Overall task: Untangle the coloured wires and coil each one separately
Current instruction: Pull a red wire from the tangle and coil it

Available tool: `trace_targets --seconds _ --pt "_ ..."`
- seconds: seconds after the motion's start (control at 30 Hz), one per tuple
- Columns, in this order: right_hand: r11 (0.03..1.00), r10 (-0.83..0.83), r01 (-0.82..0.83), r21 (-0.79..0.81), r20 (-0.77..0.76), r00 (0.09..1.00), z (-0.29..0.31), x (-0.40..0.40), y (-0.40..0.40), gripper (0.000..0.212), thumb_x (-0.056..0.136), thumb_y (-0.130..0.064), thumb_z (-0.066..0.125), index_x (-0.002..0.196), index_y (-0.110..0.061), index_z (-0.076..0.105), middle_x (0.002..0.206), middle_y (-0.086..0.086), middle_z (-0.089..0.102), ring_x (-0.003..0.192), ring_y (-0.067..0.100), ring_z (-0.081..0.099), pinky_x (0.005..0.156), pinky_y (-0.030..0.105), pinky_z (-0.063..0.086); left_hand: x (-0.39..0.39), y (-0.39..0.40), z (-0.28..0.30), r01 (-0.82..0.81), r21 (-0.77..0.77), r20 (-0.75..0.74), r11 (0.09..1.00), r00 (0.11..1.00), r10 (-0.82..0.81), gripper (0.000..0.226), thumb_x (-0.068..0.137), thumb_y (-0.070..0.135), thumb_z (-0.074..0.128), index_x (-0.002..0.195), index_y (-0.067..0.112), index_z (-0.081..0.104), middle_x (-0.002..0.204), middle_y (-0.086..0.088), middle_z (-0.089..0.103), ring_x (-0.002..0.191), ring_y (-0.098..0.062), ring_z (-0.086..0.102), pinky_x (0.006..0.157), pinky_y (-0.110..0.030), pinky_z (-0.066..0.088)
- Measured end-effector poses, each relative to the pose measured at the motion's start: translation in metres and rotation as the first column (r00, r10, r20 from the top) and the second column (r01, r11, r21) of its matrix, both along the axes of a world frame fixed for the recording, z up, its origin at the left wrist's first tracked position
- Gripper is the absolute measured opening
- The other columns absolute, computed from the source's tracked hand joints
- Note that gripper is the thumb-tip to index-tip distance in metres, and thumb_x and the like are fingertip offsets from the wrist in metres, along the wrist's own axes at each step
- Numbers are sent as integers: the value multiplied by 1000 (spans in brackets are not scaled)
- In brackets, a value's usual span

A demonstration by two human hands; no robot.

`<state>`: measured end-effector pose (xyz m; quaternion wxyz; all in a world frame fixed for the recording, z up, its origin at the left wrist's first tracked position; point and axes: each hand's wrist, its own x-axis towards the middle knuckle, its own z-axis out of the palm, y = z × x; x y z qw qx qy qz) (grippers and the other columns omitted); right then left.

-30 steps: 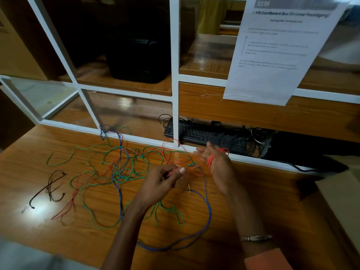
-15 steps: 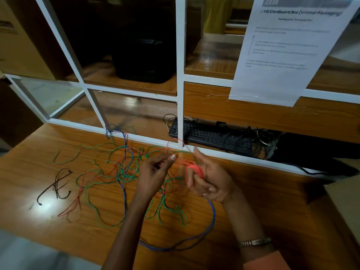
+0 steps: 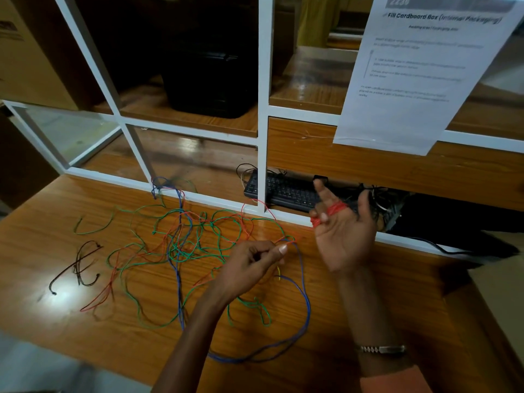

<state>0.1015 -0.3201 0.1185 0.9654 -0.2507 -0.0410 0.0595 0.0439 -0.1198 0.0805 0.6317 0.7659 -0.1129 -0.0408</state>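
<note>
Wooden desk (image 3: 382, 316) boards are stretching under a white-framed glass partition (image 3: 262, 109), and the work is sitting near the middle of them. Left hand (image 3: 252, 265) is pinching the red wire (image 3: 292, 240) between thumb and curled fingers, just where it is leaving the tangle. Right hand (image 3: 344, 231) is standing palm up with its fingers mostly straight, and turns of that red wire are sitting wound around two of them as a small coil (image 3: 330, 211). Between the hands the strand is looking slack rather than taut.

Further out, green wires (image 3: 215, 222) and a blue wire (image 3: 304, 307) are lying crossed over the rest of the red on the desk, so the mess is far from sorted. A dark wire (image 3: 80, 265) is lying apart at the left edge.

To wind well, the pinching hand is probably best feeding length slowly, letting red slide free of green loops before each turn, since a hard pull could tighten knots. Keeping turns snug side by side on the fingers should be helping the coil hold its shape.
</note>
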Motion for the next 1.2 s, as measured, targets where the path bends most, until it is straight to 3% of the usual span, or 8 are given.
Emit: trace_targets --seconds 0.1,0.23,0.37,0.53,0.73,0.83,1.0,1.2 --pt "916 -64 36 -401 -57 996 2 -1 2 70 106 -61 28 132 1 46 119 18 73 75 21 62 80 33 50 -2 1 9 14 -56 22 998 1000 -13 44 101 29 70 70 -1 69 52 -12 45 50 -8 42 55 -20 35" --pt "478 72 -236 -846 -230 971 -7 -1 16 88 96 -77 14 135 -13 61 100 19 77 97 25 72 108 42 41 1 8 16 -6 -45 90 999 996 10 30 101 22 68 85 -2 75 59 1 40 54 -2 35 54 -16 29" --pt "309 190 -368 -877 -322 928 -16 -7 38 96 94 -81 8 131 -8 60 105 30 73 65 34 67 66 32 50 6 6 16 -117 8 150 993 982 115 19 103 20 68 91 12 80 75 -5 71 68 -10 59 62 -33 44" --pt "234 449 -516 -824 -379 809 -20 -16 45 116 91 -84 1 117 11 62 98 31 74 39 21 46 48 31 42 14 28 10 -385 -67 105 921 915 390 9 85 20 87 81 14 82 78 -8 76 75 -37 65 65 -41 51" --pt "290 817 -794 -535 -293 496 -13 -17 44 124 85 -93 11 89 18 65 59 25 66 22 14 27 34 29 8 11 34 1 -328 -86 108 941 936 336 5 86 24 85 87 20 83 78 0 73 69 -17 59 65 -36 47" --pt "420 883 -864 -277 -98 460 -4 -18 40 118 90 -89 15 88 19 64 53 24 62 21 17 17 29 21 24 7 30 1 -202 -109 61 973 976 210 15 97 22 71 88 24 83 81 5 76 79 -9 67 74 -29 52" --pt "707 685 -697 120 131 717 -3 -10 26 107 99 -78 21 101 18 68 50 17 59 28 13 17 42 24 42 7 14 -4 -141 -38 19 989 990 142 29 107 16 58 86 6 76 57 19 49 57 3 42 58 -18 32" --pt "966 209 -207 152 4 978 0 -1 4 88 104 -65 35 150 11 39 103 9 66 57 11 46 68 26 36 9 10 -10 -100 -43 -21 994 995 100 34 103 32 66 76 13 75 58 -8 34 51 -9 30 51 -22 25"
